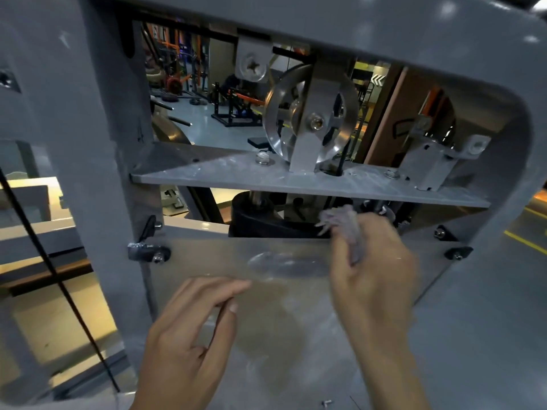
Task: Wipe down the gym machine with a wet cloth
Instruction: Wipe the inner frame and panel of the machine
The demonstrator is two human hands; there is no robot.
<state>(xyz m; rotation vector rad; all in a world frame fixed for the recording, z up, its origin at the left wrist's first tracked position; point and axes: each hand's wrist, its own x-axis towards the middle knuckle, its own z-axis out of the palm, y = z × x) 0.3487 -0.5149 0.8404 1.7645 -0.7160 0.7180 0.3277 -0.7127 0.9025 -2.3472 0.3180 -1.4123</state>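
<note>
Mid-wipe, by the look of it. Left hand (189, 335) rests loose-fingered on the clear guard panel (266, 291), holding nothing. Right hand (373, 261) grips the bunched cloth (346, 226) at the panel's top edge. Panel shows smears; shelf plate (236, 176) and pulley (310, 119) above look untouched. Gym floor (207, 125) with racks behind.

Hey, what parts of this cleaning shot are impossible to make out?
Head view only:
- Right hand and cloth: motion-blurred, so the grip is unclear.
- Black part under the shelf plate: mostly hidden by the clear panel and shadow.
- Both forearms: cut off by the bottom edge.
</note>
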